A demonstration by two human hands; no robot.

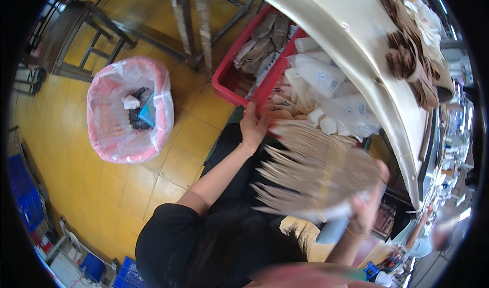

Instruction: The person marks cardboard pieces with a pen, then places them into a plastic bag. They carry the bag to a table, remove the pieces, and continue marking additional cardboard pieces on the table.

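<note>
Nearest the lens, a blurred pinkish shape (305,275) crosses the lower edge, too close and soft to say fairly what it is. Just beyond it is a black sleeve (165,234), leading to the bare forearm of the left hand (253,127). That hand has its fingers hooked over the near end of a red wall (277,71), grasping it where two red compartments meet. The right hand (362,211) is clenched around one end of a thick bundle (310,166) of flat beige pieces, held tilted above the lap. Between that grip and the loose ends, a yellow band (326,181) wraps the bundle; on the side away from the right hand, the ends fan apart toward the left hand.

Ahead of the left hand's grip, the left compartment holds grey-brown bundles (257,53). Ahead and to its right, the other compartment is heaped with white packets (318,76) and cream pieces (290,97). Farther ahead of the right hand, brown pieces (412,69) lie on a pale worktop (377,69). Well to the left of the left hand, a pink basket (165,97) with a clear liner stands on yellow tiles (191,125).
</note>
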